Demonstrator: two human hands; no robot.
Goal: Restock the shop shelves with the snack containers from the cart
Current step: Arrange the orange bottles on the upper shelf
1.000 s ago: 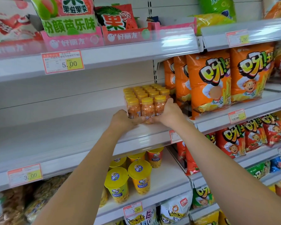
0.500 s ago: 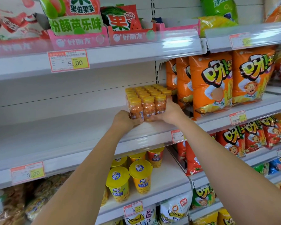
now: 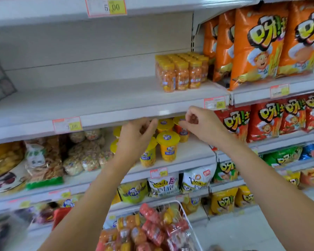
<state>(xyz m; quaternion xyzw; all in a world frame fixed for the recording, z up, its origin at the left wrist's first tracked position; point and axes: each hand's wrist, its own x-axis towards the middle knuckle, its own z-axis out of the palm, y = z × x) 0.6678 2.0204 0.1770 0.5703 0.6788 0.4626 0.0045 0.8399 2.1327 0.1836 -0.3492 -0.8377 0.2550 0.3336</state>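
Far left of the left hand: price tag (image 3: 67,124) on the shelf lip, with bagged mixed snacks (image 3: 83,151) on the shelf below it. Left hand (image 3: 136,134) is just under the front edge of the middle shelf (image 3: 116,98), fingers loosely curled, nothing in them. Behind and between both hands: yellow-lidded cups (image 3: 168,145). Can't tell if either hand touches them. Shrink-wrapped pack of snack containers (image 3: 181,73) stands upright on the middle shelf, above the gap between the hands and apart from both, just beside the orange bags (image 3: 256,48) on its right. Right hand (image 3: 201,124) is at the shelf lip, roughly level with the left one, fingers loosely curled, empty too. Just above-right of it is a second price tag (image 3: 214,103). Right of the right hand: red bags (image 3: 266,120). Below and between both forearms — cart (image 3: 176,201) holding more packs (image 3: 152,230), red and orange.
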